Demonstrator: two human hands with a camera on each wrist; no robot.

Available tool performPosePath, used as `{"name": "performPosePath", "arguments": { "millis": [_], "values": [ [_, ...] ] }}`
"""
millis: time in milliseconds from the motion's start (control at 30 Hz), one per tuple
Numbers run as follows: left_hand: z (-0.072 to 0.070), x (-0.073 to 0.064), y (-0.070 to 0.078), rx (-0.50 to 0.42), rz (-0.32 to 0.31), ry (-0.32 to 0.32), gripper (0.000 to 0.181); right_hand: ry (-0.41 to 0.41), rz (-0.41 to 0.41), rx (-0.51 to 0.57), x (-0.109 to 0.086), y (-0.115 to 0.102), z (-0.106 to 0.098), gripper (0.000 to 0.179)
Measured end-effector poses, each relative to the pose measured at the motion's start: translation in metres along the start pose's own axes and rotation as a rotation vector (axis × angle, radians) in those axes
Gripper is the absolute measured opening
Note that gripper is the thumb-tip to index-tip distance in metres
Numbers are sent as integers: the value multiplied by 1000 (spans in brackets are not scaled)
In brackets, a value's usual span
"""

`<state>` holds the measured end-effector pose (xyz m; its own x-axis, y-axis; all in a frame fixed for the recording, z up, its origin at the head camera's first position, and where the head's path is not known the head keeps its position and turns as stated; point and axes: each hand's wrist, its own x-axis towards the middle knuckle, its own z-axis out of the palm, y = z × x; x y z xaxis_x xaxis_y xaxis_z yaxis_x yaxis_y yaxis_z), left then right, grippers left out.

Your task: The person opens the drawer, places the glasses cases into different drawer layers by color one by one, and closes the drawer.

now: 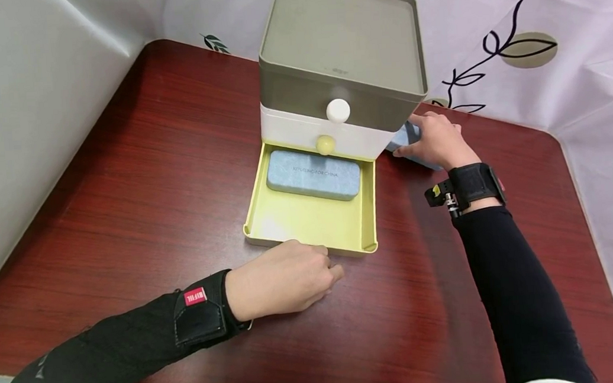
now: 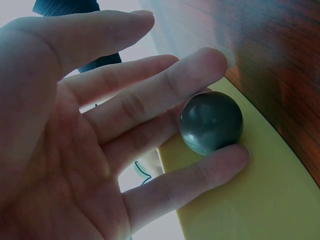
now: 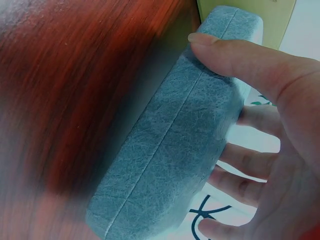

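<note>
A pulled-out yellow bottom drawer [image 1: 308, 221] holds a pale blue glasses case [image 1: 313, 176] with dark lettering, lying along its back. At the drawer's front, my left hand [image 1: 286, 279] has its fingers about a round dark knob [image 2: 212, 123]. The little finger lies along one side of the knob and other fingers along the other, with the thumb held away. Beside the cabinet's right side, my right hand [image 1: 436, 138] grips a second blue glasses case [image 3: 160, 135], thumb on the near face and fingers behind it. The cabinet partly hides this case in the head view.
The drawer belongs to a stacked cabinet [image 1: 344, 40] with a grey-brown top drawer with a white knob [image 1: 338, 111] and a white middle drawer with a yellow knob [image 1: 326, 144]. It stands near the back of a reddish-brown table [image 1: 124, 186]. White patterned cloth [image 1: 570, 72] hangs behind.
</note>
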<state>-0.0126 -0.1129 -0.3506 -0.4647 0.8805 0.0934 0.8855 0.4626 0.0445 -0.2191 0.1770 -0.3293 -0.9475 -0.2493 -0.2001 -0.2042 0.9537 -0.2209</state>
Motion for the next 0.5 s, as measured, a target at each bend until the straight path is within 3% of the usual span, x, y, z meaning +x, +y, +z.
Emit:
{"name": "performPosePath", "arguments": {
  "millis": [300,500],
  "values": [
    [0,0,0,8,1,12,13,20,-46,22,-4,2,-2,83],
    [0,1,0,8,0,14,14,15,-31,34,-6,0,-1,84]
  ]
}}
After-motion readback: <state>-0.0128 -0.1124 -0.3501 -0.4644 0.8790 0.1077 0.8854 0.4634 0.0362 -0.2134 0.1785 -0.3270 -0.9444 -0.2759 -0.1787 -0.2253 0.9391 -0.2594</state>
